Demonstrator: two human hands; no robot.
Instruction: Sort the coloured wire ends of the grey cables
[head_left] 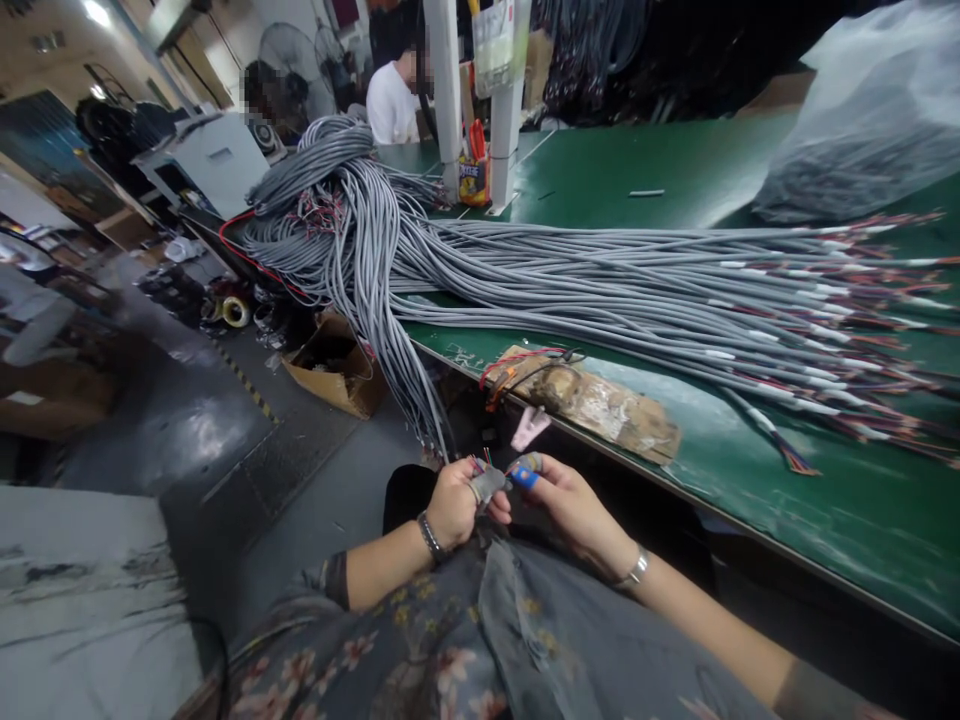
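Thin coloured wires (486, 457) stick up at my fingertips, by the ends of grey cables that hang over the bench edge. My left hand (459, 503), with grey wrapping on its thumb, is closed on the wire end of a cable. Close beside it, my right hand (564, 497) is pinched, with blue and tan tape around its fingertips; what it grips is too small to make out. A large bundle of grey cables (525, 265) lies along the bench, its stripped ends with white sleeves and coloured wires at the right.
The green bench (847, 510) carries a worn cardboard piece (615, 410) with a pink clip (530, 428) at its edge. A plastic bag (862, 120) lies at far right. A white post (444, 90) stands behind the cables. A cardboard box (337, 370) is on the floor. A person (391, 103) sits beyond.
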